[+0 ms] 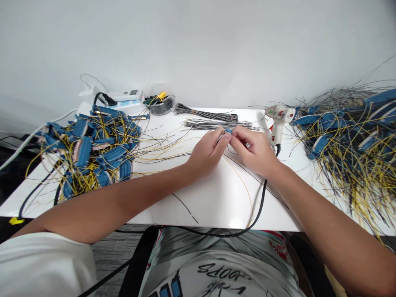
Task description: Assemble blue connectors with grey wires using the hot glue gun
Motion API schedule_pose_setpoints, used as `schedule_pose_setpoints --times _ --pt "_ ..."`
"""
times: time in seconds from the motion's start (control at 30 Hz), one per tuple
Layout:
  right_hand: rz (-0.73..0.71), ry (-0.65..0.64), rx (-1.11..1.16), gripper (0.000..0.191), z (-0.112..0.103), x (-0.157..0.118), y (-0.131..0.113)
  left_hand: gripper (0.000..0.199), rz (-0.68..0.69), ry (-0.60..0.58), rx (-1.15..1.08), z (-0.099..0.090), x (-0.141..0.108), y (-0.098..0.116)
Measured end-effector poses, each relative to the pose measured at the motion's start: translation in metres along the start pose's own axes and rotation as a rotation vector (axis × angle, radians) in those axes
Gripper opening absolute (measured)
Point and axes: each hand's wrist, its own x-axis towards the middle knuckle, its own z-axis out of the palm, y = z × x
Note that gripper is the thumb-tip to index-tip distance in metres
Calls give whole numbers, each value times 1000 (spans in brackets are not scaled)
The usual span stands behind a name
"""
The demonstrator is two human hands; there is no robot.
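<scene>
while the left hand [206,152] and the right hand [254,150] meet above the white table [198,202], a small blue piece [228,130] sits between their fingertips, partly hidden; thumb and forefinger of each hand are pinched together on it, and whether they also pin a wire cannot be told. judged by the layout, work stands partway through a batch: one piece is in hand, and wired blue pieces lie in a left heap [83,152] and a right heap [320,144], though which heap is finished is not clear. beyond the hands, a banded far bundle of dark wires [210,114] and a near bundle [213,124] seem to be stock yet to be used. a white pistol-shaped tool [277,131] stands beside the right heap. containers: one round clear tub [161,109], near the wall, holds small dark items and a yellow-and-black object [161,96], too small to identify
</scene>
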Motion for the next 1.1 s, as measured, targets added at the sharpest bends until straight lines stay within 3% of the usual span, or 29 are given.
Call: schedule_pose_setpoints --times 1.1 --pt "14 -1 7 32 0 0 -2 45 -36 -25 -14 -1 -1 1"
